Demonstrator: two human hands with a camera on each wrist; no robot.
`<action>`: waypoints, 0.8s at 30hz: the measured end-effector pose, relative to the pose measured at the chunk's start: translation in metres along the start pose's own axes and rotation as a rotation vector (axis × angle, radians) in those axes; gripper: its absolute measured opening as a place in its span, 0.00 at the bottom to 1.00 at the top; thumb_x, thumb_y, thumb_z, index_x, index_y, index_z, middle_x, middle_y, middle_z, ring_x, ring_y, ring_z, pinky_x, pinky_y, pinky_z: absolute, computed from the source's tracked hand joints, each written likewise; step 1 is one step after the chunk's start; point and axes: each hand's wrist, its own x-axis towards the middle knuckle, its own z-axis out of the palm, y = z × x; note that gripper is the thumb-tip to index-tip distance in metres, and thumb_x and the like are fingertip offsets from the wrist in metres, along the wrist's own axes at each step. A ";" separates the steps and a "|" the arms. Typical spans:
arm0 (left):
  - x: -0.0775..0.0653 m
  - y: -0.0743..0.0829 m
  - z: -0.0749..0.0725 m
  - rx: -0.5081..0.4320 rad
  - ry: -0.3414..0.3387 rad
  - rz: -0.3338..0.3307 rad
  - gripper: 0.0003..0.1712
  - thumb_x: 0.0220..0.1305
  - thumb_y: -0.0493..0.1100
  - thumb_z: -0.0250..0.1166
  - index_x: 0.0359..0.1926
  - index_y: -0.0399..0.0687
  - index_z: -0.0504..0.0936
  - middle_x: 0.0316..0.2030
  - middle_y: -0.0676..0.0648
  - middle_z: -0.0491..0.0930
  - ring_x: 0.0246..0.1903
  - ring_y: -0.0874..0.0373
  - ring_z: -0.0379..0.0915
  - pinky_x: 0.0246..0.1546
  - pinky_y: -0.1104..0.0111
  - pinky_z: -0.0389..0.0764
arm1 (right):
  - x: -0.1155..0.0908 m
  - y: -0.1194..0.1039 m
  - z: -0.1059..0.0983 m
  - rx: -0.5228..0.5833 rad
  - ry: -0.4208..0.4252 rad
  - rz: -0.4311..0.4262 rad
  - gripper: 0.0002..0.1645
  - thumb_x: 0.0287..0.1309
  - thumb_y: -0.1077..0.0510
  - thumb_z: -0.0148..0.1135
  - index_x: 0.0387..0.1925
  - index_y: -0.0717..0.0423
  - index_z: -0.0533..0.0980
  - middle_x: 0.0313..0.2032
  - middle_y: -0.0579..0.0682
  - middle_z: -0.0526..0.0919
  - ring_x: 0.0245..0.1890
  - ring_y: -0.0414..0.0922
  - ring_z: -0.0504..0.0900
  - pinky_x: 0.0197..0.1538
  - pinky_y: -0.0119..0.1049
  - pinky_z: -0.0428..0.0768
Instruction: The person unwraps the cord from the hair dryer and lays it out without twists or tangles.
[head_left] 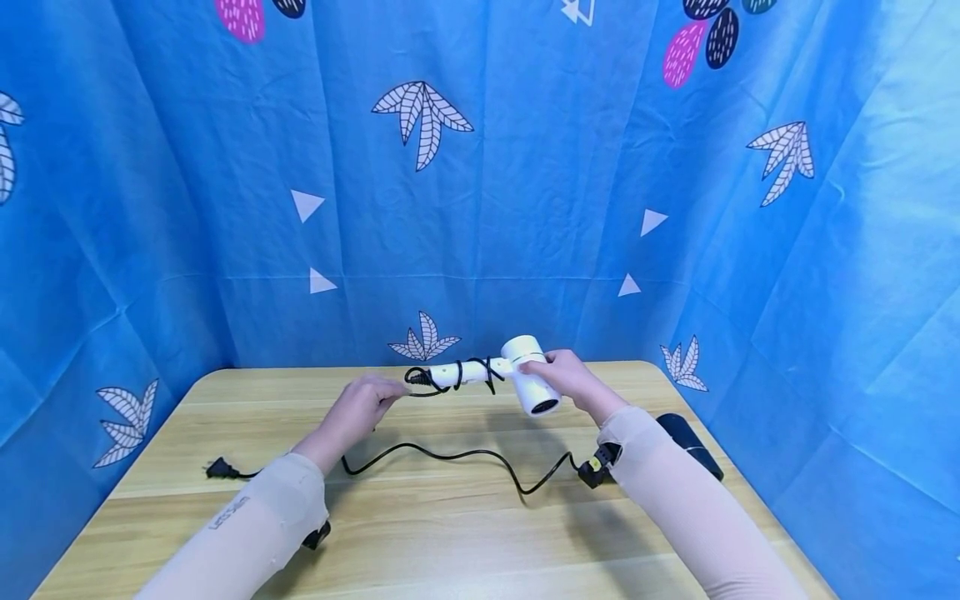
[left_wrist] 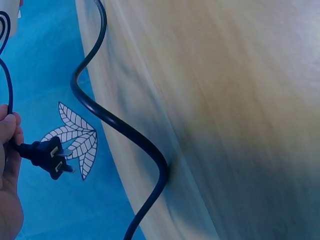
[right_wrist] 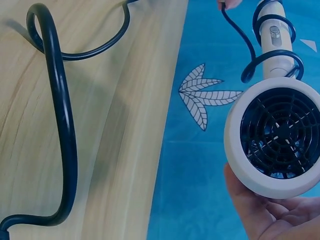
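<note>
My right hand (head_left: 573,379) grips a white hair dryer (head_left: 534,392) by its head, above the table. In the right wrist view, the fingers and palm lie around the barrel below its round black grille (right_wrist: 282,132). A thin black cord (right_wrist: 280,55) winds in loops around the white handle (right_wrist: 275,35), which points toward my left hand (head_left: 362,408). That hand pinches the cord's end close behind a black two-pin plug (left_wrist: 47,156), as the left wrist view shows. The plug's metal prongs stick out past the fingers.
A wooden table (head_left: 450,550) lies below, with blue patterned curtain (head_left: 480,208) on the sides in view. A thicker black cord (head_left: 465,454) snakes across the tabletop from another plug (head_left: 221,468) at left. Beyond the right forearm sits a dark rounded object (head_left: 690,446), partly hidden.
</note>
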 end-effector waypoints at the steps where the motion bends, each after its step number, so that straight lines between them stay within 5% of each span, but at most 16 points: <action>1: -0.001 0.001 0.000 -0.003 -0.001 0.011 0.14 0.62 0.28 0.68 0.45 0.47 0.90 0.45 0.48 0.87 0.47 0.50 0.83 0.50 0.57 0.84 | 0.000 0.000 0.000 0.003 0.000 -0.001 0.34 0.60 0.43 0.65 0.55 0.67 0.74 0.44 0.60 0.82 0.39 0.51 0.83 0.39 0.39 0.85; 24: -0.013 0.016 -0.005 0.022 -0.003 0.134 0.19 0.60 0.27 0.69 0.47 0.52 0.89 0.44 0.53 0.87 0.46 0.58 0.82 0.48 0.67 0.84 | 0.004 0.005 -0.001 0.024 0.066 0.016 0.34 0.60 0.42 0.65 0.52 0.68 0.75 0.43 0.60 0.82 0.38 0.49 0.82 0.39 0.37 0.83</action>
